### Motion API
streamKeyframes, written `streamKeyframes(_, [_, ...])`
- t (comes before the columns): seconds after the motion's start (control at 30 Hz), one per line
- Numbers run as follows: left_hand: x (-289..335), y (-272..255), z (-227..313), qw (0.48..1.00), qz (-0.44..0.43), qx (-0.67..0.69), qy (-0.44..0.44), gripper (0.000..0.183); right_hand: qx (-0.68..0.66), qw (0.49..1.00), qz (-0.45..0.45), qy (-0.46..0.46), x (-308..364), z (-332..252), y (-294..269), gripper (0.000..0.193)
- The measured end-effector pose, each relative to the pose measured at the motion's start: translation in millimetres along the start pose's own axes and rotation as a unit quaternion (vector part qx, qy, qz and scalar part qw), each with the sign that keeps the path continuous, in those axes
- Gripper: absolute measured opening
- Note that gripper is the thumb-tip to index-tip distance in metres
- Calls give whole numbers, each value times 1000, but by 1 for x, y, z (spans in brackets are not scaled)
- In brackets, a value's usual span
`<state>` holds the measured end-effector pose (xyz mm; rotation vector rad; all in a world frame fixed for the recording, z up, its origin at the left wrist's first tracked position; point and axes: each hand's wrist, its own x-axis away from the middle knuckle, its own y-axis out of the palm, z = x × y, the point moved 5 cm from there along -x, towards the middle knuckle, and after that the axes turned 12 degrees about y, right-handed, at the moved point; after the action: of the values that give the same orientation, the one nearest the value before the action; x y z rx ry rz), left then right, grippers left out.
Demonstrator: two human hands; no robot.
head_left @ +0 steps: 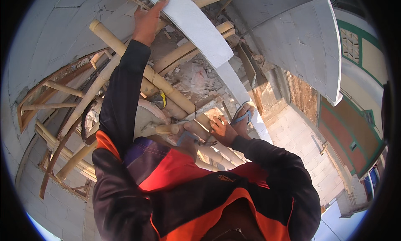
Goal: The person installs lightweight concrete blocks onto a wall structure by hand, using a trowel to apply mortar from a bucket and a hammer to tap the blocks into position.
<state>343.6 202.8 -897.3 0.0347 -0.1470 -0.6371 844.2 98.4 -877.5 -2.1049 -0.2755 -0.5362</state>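
My left hand point(147, 24) reaches far forward to a long, light grey block strip point(200, 28). Its thumb lies over the top edge, and the other fingers go down the near side. Lower down, my right hand point(224, 131) rests with bent fingers on a bamboo pole point(177, 94), close to my sandalled foot point(242, 116). Left of my other foot point(188, 144) sits a pan of grey mortar point(146, 119). A short, round wooden handle point(167, 129) sticks out across it; the tool's head cannot be made out.
Bamboo poles cross beneath me, with a yellow strip point(163, 99) on one. Rubble point(198, 76) lies far below. A wood-framed opening point(54, 86) is in the left wall. A curved grey panel point(300, 44) stands at right, above a block wall point(298, 136).
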Motion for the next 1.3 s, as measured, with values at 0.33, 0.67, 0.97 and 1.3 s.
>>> streamKeyframes(0.33, [14, 6, 15, 994, 18, 37, -106, 51, 64, 981, -180, 21, -9, 11, 23, 20])
streamKeyframes(0.67, [7, -1, -4, 991, 9, -5, -132, 55, 58, 961, -253, 95, 22, -6, -54, 19])
streamKeyframes(0.97, [2, 2, 9, 999, 18, -11, 30, 72, -189, 955, -154, 168, 39, 1, -197, 30])
streamKeyframes(1.3, [10, 5, 24, 997, 58, -21, -44, 77, -321, 882, 223, 262, -97, 37, -303, 50])
